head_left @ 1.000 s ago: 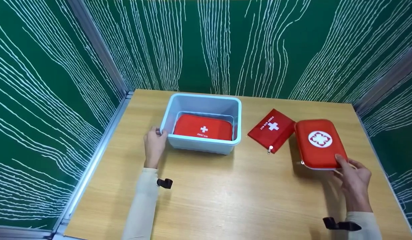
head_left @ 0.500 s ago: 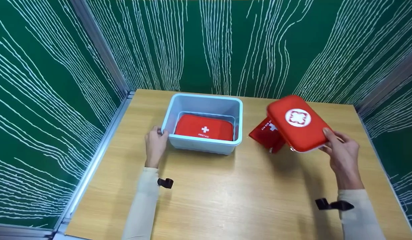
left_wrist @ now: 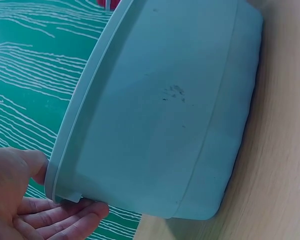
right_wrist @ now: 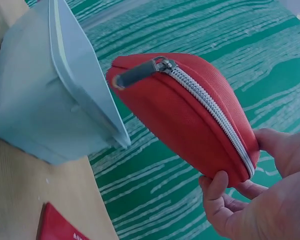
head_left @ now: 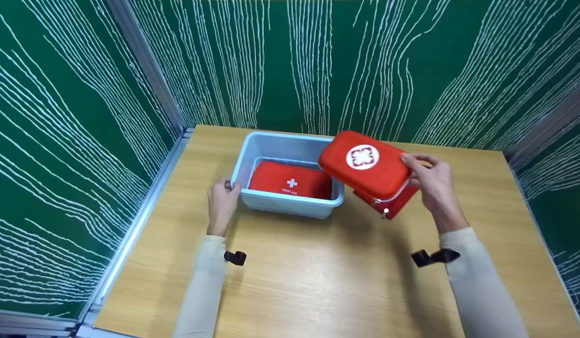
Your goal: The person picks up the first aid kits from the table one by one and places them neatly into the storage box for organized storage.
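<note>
A light blue bin (head_left: 290, 203) stands on the table with a red first aid case (head_left: 271, 180) lying inside it. My left hand (head_left: 221, 204) pinches the bin's rim at its near left corner; in the left wrist view the thumb and fingers of that hand (left_wrist: 45, 200) lie on either side of the rim. My right hand (head_left: 430, 188) grips a red zipped case (head_left: 379, 176) with a white round emblem by its right end. That case hangs above the table, its left end over the bin's right rim. Partly hidden beneath it lies a flat red pouch (head_left: 393, 206).
The wooden table (head_left: 308, 281) is bounded at the back and sides by green panels (head_left: 308, 70) with white wavy lines. A metal frame post (head_left: 153, 70) rises at the back left corner. Black straps with small mounts are on both wrists.
My right hand has carried the emblem case left and up from the table's right side, across the flat pouch to the bin's right rim. My left hand has kept its grip on the rim.
</note>
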A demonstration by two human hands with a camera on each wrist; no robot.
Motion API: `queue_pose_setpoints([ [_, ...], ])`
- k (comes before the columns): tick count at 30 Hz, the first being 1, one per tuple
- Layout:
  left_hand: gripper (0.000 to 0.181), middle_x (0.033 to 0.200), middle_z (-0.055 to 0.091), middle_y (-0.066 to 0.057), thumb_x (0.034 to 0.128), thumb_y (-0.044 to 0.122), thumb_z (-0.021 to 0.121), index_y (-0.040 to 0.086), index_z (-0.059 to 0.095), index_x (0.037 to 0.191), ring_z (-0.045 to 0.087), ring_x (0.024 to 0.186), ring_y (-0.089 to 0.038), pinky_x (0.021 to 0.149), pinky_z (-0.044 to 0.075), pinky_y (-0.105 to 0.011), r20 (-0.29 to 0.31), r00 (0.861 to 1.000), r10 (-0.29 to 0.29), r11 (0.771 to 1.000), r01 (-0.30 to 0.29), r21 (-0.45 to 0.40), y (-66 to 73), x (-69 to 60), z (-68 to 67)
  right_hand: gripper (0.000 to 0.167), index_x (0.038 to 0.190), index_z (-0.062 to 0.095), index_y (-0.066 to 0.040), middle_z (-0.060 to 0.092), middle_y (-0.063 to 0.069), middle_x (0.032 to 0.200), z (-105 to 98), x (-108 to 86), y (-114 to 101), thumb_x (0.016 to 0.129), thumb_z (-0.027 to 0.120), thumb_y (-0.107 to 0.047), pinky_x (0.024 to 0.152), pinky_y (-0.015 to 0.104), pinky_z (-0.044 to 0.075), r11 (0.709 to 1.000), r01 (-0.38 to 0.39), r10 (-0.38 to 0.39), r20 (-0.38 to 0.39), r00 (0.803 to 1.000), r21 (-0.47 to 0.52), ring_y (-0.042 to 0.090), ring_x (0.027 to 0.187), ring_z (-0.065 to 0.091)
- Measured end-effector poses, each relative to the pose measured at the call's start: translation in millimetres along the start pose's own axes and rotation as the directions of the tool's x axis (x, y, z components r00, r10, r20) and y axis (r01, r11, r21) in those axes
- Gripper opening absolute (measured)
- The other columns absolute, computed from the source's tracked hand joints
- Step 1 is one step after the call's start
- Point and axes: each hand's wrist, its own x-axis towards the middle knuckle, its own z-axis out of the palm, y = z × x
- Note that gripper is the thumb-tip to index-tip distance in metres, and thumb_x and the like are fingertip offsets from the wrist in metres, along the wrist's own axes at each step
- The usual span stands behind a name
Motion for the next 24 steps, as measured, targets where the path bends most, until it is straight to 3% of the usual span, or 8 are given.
queue_pose_setpoints([
  [6, 0.018, 0.078, 0.061, -0.009, 0.0874, 0.018, 0.060, 0.001, 0.064, 0.091, 0.055, 0.073, -0.022, 0.068, 0.045, -0.035, -0.012, 1.000, 0.012, 1.000, -0.012, 0.001, 1.2, -0.8, 0.0, 0.059, 0.121, 0.047, -0.015, 0.059, 0.004, 0.104, 31, 9.2, -1, 0.081, 0.073, -0.049, 0.073, 0.022, 0.056, 0.975, 0.042, -0.042, 0.005, 0.999, -0.218, 0.012, 0.076, 0.064],
  [14, 0.024, 0.084, 0.067, -0.011, 0.0863, 0.018, 0.061, 0.000, 0.068, 0.099, 0.060, 0.079, -0.024, 0.078, 0.050, -0.039, -0.025, 0.999, 0.021, 1.000, -0.020, 0.012, 1.2, -0.5, 0.0, 0.050, 0.108, 0.042, -0.014, 0.055, 0.008, 0.111, 58, 16.8, 8, 0.084, 0.072, -0.045, 0.072, 0.025, 0.056, 0.962, 0.108, -0.098, 0.050, 0.994, -0.251, 0.014, 0.083, 0.064],
  [24, 0.020, 0.084, 0.067, -0.011, 0.0864, 0.017, 0.061, 0.001, 0.067, 0.097, 0.061, 0.079, -0.024, 0.078, 0.050, -0.039, -0.029, 1.000, 0.011, 1.000, -0.011, 0.005, 0.7, -0.8, 1.0, 0.050, 0.105, 0.043, -0.015, 0.058, 0.009, 0.103, 79, 25.4, 17, 0.083, 0.072, -0.050, 0.070, 0.024, 0.055, 0.948, 0.080, -0.074, 0.030, 0.997, -0.309, 0.015, 0.077, 0.063],
])
